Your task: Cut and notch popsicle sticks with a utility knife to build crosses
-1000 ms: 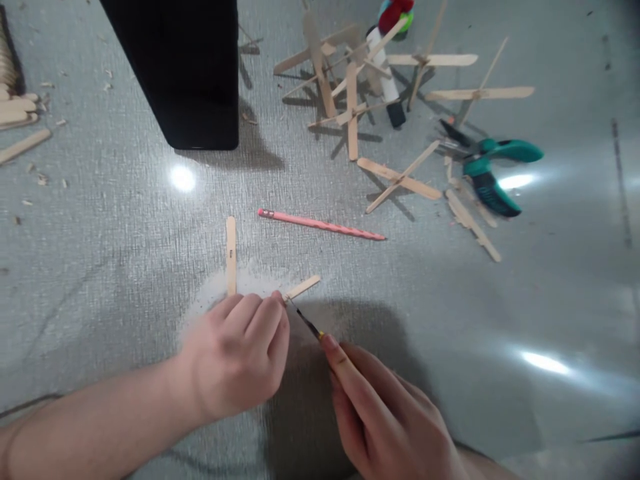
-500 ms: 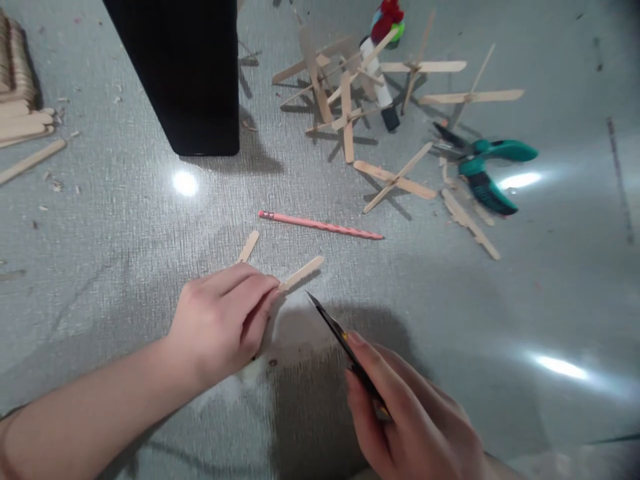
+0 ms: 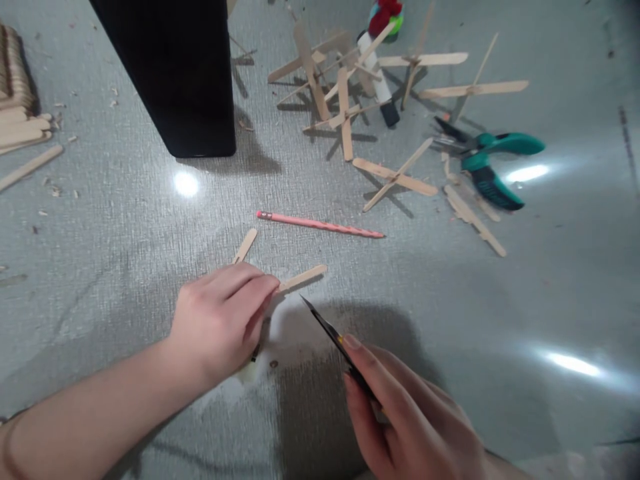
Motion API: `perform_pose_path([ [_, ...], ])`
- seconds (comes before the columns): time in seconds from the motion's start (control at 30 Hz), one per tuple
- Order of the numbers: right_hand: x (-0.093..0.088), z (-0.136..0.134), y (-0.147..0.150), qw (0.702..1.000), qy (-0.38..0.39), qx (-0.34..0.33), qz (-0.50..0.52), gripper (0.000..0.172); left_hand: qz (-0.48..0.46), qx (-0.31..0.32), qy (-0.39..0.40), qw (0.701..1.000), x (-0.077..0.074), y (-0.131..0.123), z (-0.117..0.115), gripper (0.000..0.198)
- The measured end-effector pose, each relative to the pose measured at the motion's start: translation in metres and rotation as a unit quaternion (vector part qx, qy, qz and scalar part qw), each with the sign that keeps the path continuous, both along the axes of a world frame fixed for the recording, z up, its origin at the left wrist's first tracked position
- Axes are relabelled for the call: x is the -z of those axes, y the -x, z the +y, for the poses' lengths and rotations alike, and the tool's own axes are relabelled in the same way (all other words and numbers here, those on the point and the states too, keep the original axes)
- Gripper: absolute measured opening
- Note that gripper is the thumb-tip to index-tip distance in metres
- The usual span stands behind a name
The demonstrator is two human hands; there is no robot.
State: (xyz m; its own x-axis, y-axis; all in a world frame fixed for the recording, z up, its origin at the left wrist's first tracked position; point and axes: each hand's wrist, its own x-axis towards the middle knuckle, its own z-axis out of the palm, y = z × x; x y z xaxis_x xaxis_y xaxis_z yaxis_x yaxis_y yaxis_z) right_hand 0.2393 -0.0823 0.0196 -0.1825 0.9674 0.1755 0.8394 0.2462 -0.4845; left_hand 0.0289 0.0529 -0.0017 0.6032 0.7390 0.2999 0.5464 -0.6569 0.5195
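My left hand (image 3: 223,319) lies over two crossed wooden craft sticks on the grey table (image 3: 100,220), fingers curled and pressing them down. One stick end (image 3: 245,245) pokes out above the hand, the other stick (image 3: 303,277) juts to the right past the fingertips. My right hand (image 3: 405,417) grips a thin black craft knife (image 3: 327,330). Its blade tip points up-left and hovers just below the right stick, a short gap away from my left fingertips.
A pink pencil (image 3: 320,225) lies just beyond the hands. Farther back are several glued stick crosses (image 3: 395,175), a white glue tube (image 3: 375,70), teal-handled pliers (image 3: 487,163) and a black box (image 3: 170,73). Loose sticks (image 3: 23,130) pile at the left edge.
The knife left the stick joint and drew back toward me. My left hand turned the crossed sticks, so the upper stick now leans right instead of standing straight.
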Motion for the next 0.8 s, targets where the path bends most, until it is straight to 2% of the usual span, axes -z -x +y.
perform_pose_path([
  [0.23,0.007,-0.002,-0.004,0.999,0.027,-0.018,-0.002,0.065,0.061,0.054,-0.093,0.992,-0.003,-0.003,-0.006,0.012],
  [0.43,0.009,0.000,-0.001,0.998,0.042,-0.031,-0.019,0.065,0.063,0.024,-0.078,0.995,-0.006,-0.007,-0.012,0.011],
  [0.8,0.011,-0.002,0.005,0.996,0.008,-0.034,-0.083,0.066,0.072,0.046,-0.129,0.988,-0.004,-0.011,-0.014,0.020],
])
